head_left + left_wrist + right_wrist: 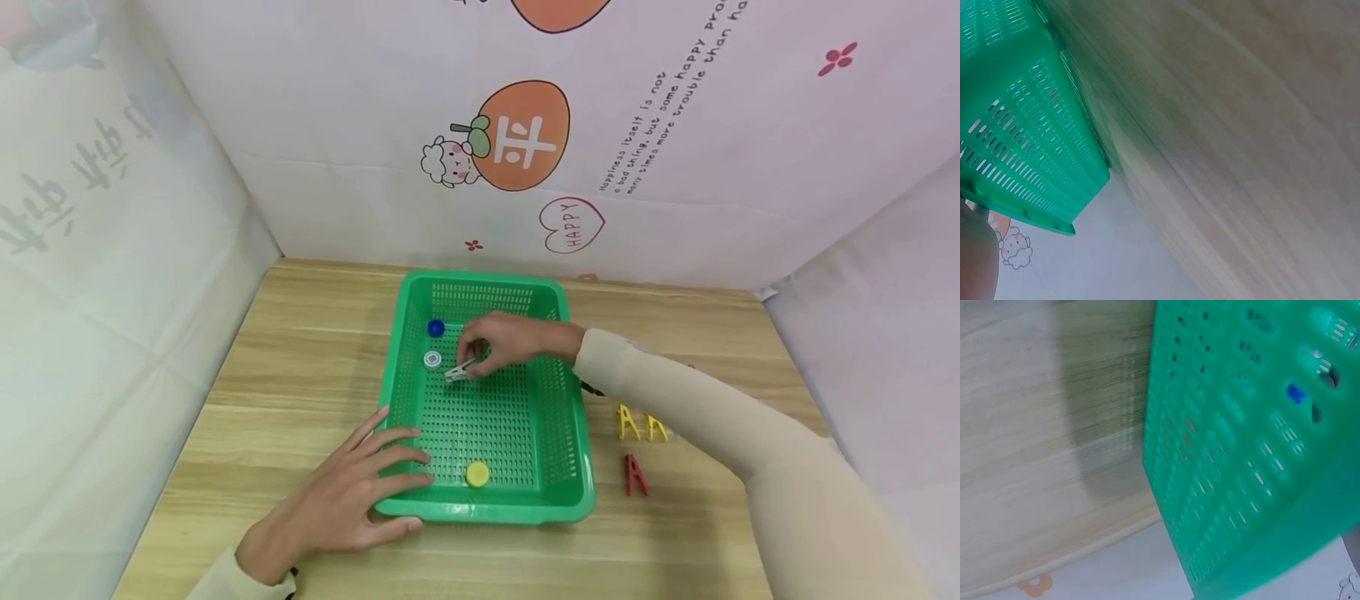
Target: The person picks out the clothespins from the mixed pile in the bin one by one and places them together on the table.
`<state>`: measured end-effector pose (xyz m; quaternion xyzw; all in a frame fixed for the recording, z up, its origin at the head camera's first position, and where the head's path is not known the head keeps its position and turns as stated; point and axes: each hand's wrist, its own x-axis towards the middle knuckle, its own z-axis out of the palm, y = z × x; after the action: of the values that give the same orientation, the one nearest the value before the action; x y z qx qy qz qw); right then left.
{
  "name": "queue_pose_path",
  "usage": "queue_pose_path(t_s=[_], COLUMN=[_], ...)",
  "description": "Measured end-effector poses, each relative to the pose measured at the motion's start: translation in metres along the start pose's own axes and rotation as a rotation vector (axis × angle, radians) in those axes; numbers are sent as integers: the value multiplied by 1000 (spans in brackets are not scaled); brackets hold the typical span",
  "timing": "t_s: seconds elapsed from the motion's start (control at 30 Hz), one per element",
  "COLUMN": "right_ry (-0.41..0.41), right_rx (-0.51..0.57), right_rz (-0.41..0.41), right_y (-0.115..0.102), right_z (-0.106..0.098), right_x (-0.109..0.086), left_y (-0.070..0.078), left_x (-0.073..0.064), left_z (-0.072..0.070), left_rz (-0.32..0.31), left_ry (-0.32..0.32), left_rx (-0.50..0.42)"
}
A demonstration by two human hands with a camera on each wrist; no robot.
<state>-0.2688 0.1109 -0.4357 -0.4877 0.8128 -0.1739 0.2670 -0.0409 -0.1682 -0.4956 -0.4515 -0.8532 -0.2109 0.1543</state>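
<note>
My right hand [501, 343] reaches over the basket's right side and pinches a pale grey clothespin [460, 371] between thumb and fingers, low inside the basket. The green plastic basket [495, 514] has slotted walls and a perforated floor. My left hand [352, 483] rests at its front left corner, fingers spread and straight over the rim, thumb along the front. Inside the basket lie a blue bottle cap [436, 328], a white patterned cap [432, 359] and a yellow cap [477, 474]. In the right wrist view, the basket's wall [1241, 456] hides most of the hand's work.
Right of the basket, two yellow clothespins [628, 422] and a red clothespin [635, 475] lie on the wooden table [315, 333]. My right forearm passes above that area and partly covers it. Printed white sheets [337, 208] stand around the table's back and sides.
</note>
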Motion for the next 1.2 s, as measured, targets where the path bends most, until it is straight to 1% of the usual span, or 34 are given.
queue_pose_path(t_s=[0.13,0.3,0.57,0.77,0.93,1.03,1.2], right_ry=[66,148,255,308,379,425,508], right_rx=[5,21,127,186,179,163,138], right_rz=[-35,-56,-47,-6,34,82,207], right_y=[-4,-10,-7,2,4,3,1], right_z=[-2,-5,-2,2,7,10,14], right_x=[-10,-29,-65,-92,-117,-132,-162], left_y=[0,0,0,0,1,1,2], left_x=[1,1,2,1,1,1,2], left_z=[0,0,1,1,1,0,0], left_rz=[-6,-8,-15,-14,-16,-16,-17], left_ry=[-7,-10,-18,-13,-14,-15,-15], left_rx=[-1,-1,-9,-7,-8,-7,-5])
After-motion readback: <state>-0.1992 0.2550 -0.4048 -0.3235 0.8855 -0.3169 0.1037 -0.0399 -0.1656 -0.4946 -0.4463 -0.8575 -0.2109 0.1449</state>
